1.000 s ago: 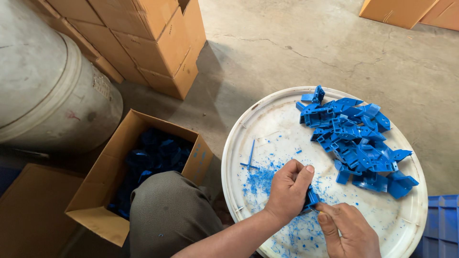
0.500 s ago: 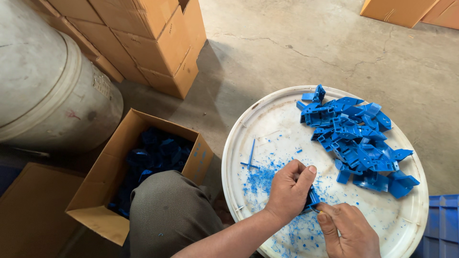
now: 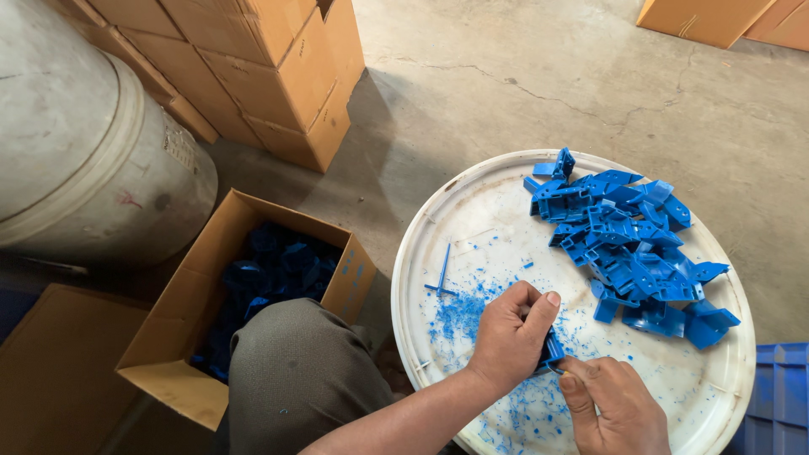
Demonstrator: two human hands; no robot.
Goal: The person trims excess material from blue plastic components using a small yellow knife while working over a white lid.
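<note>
Your left hand (image 3: 511,335) is clamped around 1 small blue plastic part (image 3: 552,349) over the round white tray (image 3: 472,219). Your right hand (image 3: 613,408) pinches in at its edge, fingers together. Blue pile (image 3: 628,244) sits further back.

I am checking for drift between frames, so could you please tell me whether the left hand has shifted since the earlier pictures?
No. The left hand stays closed on the small blue part, at the same spot over the white round tray, just below the thin blue sprue.
</note>
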